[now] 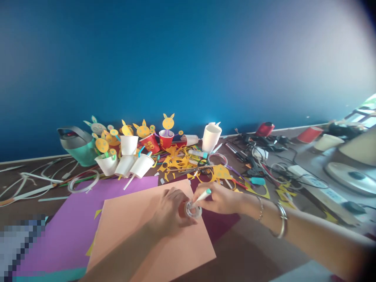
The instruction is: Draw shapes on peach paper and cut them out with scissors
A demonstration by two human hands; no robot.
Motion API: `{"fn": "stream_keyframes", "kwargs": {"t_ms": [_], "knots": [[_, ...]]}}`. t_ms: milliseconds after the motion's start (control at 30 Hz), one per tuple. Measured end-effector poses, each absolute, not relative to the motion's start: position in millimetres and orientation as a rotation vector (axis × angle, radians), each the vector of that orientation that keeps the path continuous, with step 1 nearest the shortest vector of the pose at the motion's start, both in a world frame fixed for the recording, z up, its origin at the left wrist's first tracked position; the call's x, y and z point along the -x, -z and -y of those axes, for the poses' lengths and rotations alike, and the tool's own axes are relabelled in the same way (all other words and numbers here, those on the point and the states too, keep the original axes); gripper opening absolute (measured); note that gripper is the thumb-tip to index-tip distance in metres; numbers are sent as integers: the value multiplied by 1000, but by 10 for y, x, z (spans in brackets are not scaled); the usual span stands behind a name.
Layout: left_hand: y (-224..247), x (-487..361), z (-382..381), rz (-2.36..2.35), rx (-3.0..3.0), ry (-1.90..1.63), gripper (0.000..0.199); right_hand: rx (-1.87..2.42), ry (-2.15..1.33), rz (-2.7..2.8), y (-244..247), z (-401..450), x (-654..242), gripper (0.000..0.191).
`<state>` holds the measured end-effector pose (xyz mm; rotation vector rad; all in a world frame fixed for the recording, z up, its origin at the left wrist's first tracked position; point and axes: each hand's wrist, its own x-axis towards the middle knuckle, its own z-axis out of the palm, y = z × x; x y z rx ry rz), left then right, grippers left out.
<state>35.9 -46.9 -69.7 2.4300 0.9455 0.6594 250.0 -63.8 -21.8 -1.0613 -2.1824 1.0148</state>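
Head cam: tape roll (193, 210) betw. fingers (202, 192)

A: Anyone tell what that white stick (202, 197) in the right hand (219, 197) is?

B: Nope, too small. The clear roll (193, 210) is half hidden by the left hand (170, 211) too, and the near-left corner's just a blurred patch (20, 246).

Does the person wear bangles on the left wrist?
No, the bangles sit on the right wrist, and the left hand shows none at its wrist.
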Motion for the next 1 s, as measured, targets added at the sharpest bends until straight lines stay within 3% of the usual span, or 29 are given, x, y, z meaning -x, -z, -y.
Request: {"fn": "stream_keyframes", "kwargs": {"t_ms": [133,433,1000], "knots": [[705,-363,464,-971,-2409,-648,50,1162,-1389,1611,326,510,-2597,14],[627,-358,487,-943,-2389,-590,46,893,-1551,788,629,327,-2566,13],[583,-356,430,-929,-2327,-451,53,861,-1679,589,762,282,-2585,7]]}}
